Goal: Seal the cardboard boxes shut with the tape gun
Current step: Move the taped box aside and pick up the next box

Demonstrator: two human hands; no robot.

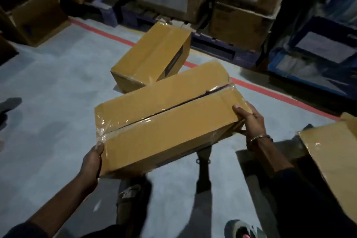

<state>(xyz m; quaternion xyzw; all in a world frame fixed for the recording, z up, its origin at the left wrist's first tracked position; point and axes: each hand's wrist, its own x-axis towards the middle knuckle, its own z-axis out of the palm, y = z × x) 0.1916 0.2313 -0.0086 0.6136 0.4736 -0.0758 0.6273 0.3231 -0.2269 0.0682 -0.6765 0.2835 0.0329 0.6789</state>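
Stretching across most of the frame, a pale grey floor [58,75] carries a red line [270,92] running from the upper left down toward the right edge; behind that line, along the top of the frame, stacked cartons [239,4] sit on dark pallets [218,48], with blue crates [316,48] at the upper right and more brown cartons [31,6] at the upper left; at the centre of the frame a long cardboard box [170,121] is held up off the floor, its top flaps closed with a dark seam along the middle and clear tape [105,127] shining at both ends of that seam; just beyond it, above centre, a second closed box [150,58] lies on the floor with glossy tape across its top; at the right edge a third box [332,150] shows only in part, tilted; the left hand [91,164] grips the near-left end of the held box, thumb up on the taped corner, fingers hidden beneath; the right hand [251,120] clasps the far-right end, fingers curled over the top edge, a metal bracelet [259,138] on the wrist; shoes [133,193] show below the box; no tape gun is in sight.
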